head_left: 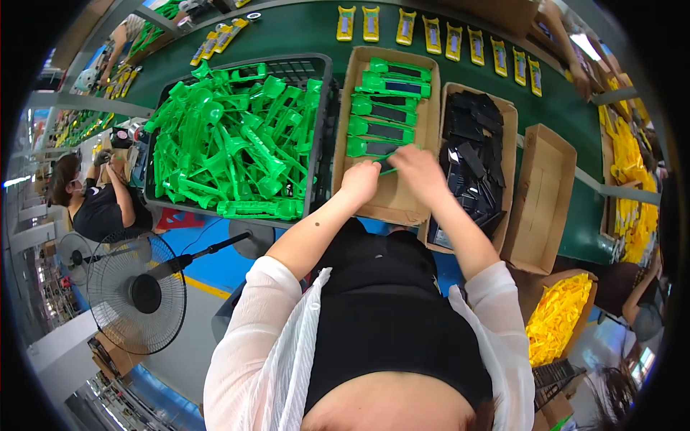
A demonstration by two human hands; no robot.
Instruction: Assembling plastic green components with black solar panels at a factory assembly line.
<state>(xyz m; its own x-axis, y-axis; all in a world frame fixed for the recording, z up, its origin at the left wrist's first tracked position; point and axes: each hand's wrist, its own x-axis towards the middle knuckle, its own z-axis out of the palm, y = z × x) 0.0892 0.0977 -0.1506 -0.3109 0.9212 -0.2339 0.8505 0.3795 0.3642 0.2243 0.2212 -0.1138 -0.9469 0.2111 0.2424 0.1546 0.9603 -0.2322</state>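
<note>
Over the near part of a shallow cardboard tray (pixel 402 197), both my hands are at a thin green plastic piece (pixel 388 171), seen nearly edge-on. My left hand (pixel 361 181) pinches its left end with curled fingers. At the other end, the fingers of my right hand (pixel 418 171) are bent over it, hiding most of the piece. Just beyond lie several green plastic housings (pixel 381 131) in a column, each with a dark panel in its middle. Flat black plastic pieces (pixel 471 161) fill the cardboard box to the right.
A dark crate (pixel 325 79) heaped with loose green housings (pixel 237 144) stands at left. An open cardboard box (pixel 543 194) sits at far right, above a carton of yellow parts (pixel 557 316). Yellow units (pixel 431 36) line the green table's far side. A fan (pixel 144 291) and people are nearby.
</note>
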